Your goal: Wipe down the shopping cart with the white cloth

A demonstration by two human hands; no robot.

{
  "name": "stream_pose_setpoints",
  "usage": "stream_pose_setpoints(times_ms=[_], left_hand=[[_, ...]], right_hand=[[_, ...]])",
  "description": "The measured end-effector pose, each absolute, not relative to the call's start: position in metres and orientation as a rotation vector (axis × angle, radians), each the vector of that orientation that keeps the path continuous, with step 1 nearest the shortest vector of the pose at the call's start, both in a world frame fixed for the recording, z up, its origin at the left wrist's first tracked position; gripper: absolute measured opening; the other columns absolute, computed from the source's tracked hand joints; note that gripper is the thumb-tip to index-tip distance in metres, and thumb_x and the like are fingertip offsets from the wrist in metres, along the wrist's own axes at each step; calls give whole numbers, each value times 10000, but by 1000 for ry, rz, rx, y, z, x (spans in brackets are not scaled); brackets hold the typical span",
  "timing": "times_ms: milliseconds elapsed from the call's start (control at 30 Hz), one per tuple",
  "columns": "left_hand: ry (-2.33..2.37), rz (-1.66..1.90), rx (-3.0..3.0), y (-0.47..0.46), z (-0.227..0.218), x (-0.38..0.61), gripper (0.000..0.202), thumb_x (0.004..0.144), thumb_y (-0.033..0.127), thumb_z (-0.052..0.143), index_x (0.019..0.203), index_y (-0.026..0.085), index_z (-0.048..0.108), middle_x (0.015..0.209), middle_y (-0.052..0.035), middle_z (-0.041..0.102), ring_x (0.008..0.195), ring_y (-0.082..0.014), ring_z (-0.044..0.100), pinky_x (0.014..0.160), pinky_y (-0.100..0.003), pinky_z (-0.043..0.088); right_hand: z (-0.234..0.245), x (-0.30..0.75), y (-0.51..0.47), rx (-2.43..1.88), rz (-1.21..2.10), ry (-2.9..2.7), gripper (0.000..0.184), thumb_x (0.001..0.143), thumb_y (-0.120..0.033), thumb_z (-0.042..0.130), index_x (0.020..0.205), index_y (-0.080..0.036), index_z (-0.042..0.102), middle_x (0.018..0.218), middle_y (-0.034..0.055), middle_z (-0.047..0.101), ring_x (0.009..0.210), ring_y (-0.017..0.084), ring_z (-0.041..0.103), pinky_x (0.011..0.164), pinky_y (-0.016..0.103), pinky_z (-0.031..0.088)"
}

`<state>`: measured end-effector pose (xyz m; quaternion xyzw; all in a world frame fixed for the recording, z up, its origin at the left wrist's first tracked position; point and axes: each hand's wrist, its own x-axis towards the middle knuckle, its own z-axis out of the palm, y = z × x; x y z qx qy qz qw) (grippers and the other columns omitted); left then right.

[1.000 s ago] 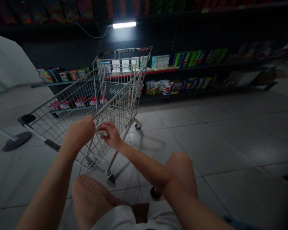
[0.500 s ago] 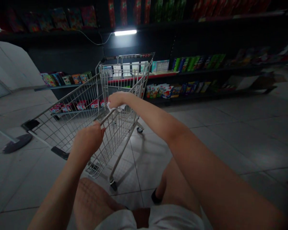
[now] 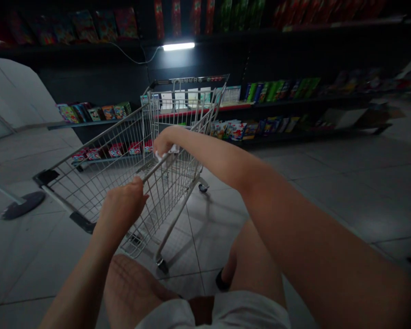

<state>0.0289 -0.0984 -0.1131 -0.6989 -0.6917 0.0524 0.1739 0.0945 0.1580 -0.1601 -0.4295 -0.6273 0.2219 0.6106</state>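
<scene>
A metal shopping cart [image 3: 171, 192] with a wire basket stands before me, turned at an angle. My left hand [image 3: 125, 201] is closed round the top rail of its near side. Farther along the same rail, my right hand [image 3: 164, 140] presses a white cloth [image 3: 173, 149] against the metal. Most of that cloth is hidden under the fingers and behind the rail. No goods show inside the wire basket.
Dark shelves [image 3: 277, 59] with boxes and bags run behind the cart. A lit tube lamp [image 3: 178, 46] hangs there on a cable. At the left, a post's round base [image 3: 23, 204] stands on the tiled floor [image 3: 315, 183]. My legs are close to the cart's near wheel [image 3: 162, 265].
The cart's far end has shifted slightly to the right. My right hand has bent more at the wrist over the rail, with the cloth still under it. My left hand keeps its grip.
</scene>
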Motion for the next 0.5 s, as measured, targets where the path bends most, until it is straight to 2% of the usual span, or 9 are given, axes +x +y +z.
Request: stream_pose_setpoints(times_ms=[67, 100, 200, 267, 300, 400, 500], left_hand=[[-1959, 172, -1975, -98, -113, 27, 308, 937, 376, 468, 1104, 133, 554, 845, -168, 736, 836, -362, 724, 628, -386, 488], [-1956, 183, -1973, -97, -113, 25, 312, 939, 389, 462, 1099, 137, 553, 845, -167, 735, 836, -360, 724, 626, -383, 485], [-1947, 198, -1977, -94, -113, 16, 347, 950, 439, 429, 1094, 148, 553, 857, -158, 735, 843, -356, 722, 632, -377, 478], [-1948, 208, -1976, -91, -113, 7, 385, 956, 483, 401, 1090, 157, 556, 847, -146, 732, 838, -358, 720, 630, -377, 470], [-1947, 210, -1972, -89, -113, 1, 407, 958, 506, 386, 1089, 162, 559, 840, -141, 729, 834, -360, 720, 626, -376, 464], [-1940, 210, -1969, -82, -115, -19, 473, 958, 569, 346, 1076, 169, 568, 812, -138, 720, 807, -364, 715, 600, -371, 433], [-1924, 215, -2011, -77, -115, -38, 519, 958, 609, 307, 1050, 173, 573, 789, -135, 712, 776, -356, 707, 576, -358, 387]], right_hand=[[-150, 118, 154, -1072, 451, -1328, 527, 928, -301, 288, 534, -23, 500, 686, -65, 484, 853, 19, 597, 683, 190, 453], [-142, 126, 151, -1108, 433, -1383, 523, 925, -297, 300, 531, -20, 505, 687, -63, 490, 840, 18, 591, 686, 194, 453], [-111, 133, 135, -1157, 537, -2032, 310, 818, -195, 596, 549, -42, 589, 636, -42, 541, 767, 69, 596, 710, 232, 481], [-90, 131, 122, -1017, 553, -2598, 105, 729, -101, 665, 631, -64, 676, 648, -3, 602, 748, 112, 606, 742, 269, 488], [-83, 130, 115, -906, 486, -2785, 68, 726, -92, 650, 705, -77, 714, 692, 22, 640, 761, 130, 613, 761, 285, 482], [-75, 142, 105, -734, 217, -2832, 249, 806, -157, 547, 956, -131, 745, 899, 72, 708, 848, 161, 624, 786, 307, 446], [-80, 172, 115, -898, 103, -2579, 296, 847, -206, 490, 995, -139, 737, 909, 69, 713, 835, 150, 604, 766, 305, 429]])
